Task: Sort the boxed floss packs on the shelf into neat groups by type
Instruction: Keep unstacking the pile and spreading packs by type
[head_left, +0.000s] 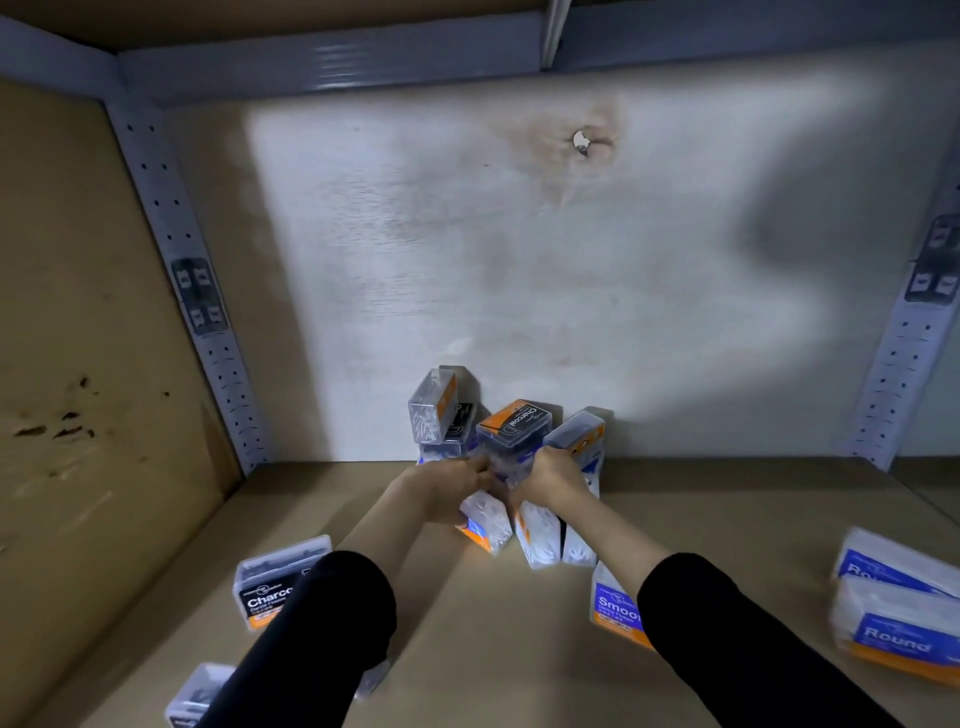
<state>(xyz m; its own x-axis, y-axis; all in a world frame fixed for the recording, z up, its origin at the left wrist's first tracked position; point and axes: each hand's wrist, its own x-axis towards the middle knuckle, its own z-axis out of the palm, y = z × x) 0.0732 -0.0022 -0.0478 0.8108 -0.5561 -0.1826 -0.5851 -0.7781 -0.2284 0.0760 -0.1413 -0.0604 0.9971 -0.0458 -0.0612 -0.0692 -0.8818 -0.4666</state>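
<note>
The brown shelf (519, 649) has lots of bare room at 10 and 2 o'clock, right up to the white back wall (467, 234). Sleeves hide part of the Smooth pack (615, 608) at 5 o'clock, and the Round packs (893, 613) at 3 o'clock are blurry and cut off. At 12 o'clock, both hands — left hand (457, 486), right hand (545, 478) — curl their fingers round a clear Charcoal pack (511, 431) (orange and black label) on the pile against the wall.

Charcoal pack (280, 582) black-orange; Round packs (896, 631) blue-orange; sleeves (322, 639) black; shelf (467, 623) tan.
</note>
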